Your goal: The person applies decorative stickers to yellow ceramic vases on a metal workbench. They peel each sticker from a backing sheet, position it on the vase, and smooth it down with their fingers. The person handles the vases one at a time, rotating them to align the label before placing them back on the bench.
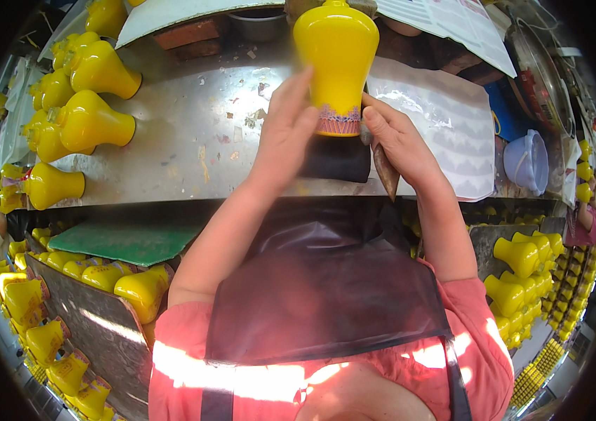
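Observation:
A glossy yellow vase [336,56] stands before me at the table's front, narrow at the neck and broad at the shoulder. A pink and blue patterned band [340,121] rings its foot. My left hand [287,126] holds the vase's left side, its fingers slightly smeared. At the right of the foot, my right hand [399,137] has its fingers behind the vase and its thumb in front. A brown, pointed, flat tool [385,172] sticks out below that hand, held against the palm. Beneath the vase lies a black pad [336,160].
Several plain yellow vases [94,119] lie along the left of the metal table [185,140]. White paper [445,126] covers its right part, beside a lilac bucket [526,163]. Bricks [189,35] support a board behind. More yellow vases [522,256] fill racks on both sides.

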Motion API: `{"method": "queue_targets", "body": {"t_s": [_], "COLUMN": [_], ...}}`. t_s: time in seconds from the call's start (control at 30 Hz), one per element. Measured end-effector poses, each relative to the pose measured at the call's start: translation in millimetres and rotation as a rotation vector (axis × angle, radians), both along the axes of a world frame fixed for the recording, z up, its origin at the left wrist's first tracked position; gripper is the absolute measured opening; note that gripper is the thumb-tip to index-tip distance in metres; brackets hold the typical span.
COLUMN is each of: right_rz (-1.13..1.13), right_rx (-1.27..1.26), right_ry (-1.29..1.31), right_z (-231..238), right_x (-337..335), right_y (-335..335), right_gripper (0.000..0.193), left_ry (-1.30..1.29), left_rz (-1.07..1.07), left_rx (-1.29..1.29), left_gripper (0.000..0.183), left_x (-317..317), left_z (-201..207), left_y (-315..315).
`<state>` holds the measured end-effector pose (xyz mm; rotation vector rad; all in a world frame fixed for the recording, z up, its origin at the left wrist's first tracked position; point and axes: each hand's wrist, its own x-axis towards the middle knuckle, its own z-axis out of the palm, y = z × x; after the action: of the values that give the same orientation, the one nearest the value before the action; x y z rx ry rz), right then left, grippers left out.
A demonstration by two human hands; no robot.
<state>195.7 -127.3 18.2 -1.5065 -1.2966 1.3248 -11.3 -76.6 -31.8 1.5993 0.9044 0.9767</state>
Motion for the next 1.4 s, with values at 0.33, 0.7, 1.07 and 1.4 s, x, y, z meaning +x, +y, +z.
{"method": "queue_targets", "body": {"t_s": [0.33, 0.7, 1.07, 1.4], "right_rz": [-0.032, -0.048, -0.203, -0.02], "right_rx": [0.071, 0.087, -0.204, 0.806], "right_ry": [-0.05, -0.125, -0.015, -0.765], "right_z": [-10.3, -6.9, 25.1, 33.4], "right_x": [-6.4, -6.9, 7.7, -5.3], "right_y": [-0.1, -0.5, 8.0, 2.8], "right_gripper": [0.051, 0.052, 0.041, 0.029], "left_ry": [-0.073, -0.075, -0.002, 0.091], "left_rz": [0.074, 0.088, 0.097, 0.117], "left_rx": [-0.007, -0.005, 0.045, 0.12], "left_gripper": [0.074, 0.076, 0.087, 0.096], "left_x": [8.4, 10.9, 14.9, 15.3], "left_z": [1.5, 5.0, 7.4, 1.5], "left_y": [-7.3, -8.8, -9.2, -10.8]}}
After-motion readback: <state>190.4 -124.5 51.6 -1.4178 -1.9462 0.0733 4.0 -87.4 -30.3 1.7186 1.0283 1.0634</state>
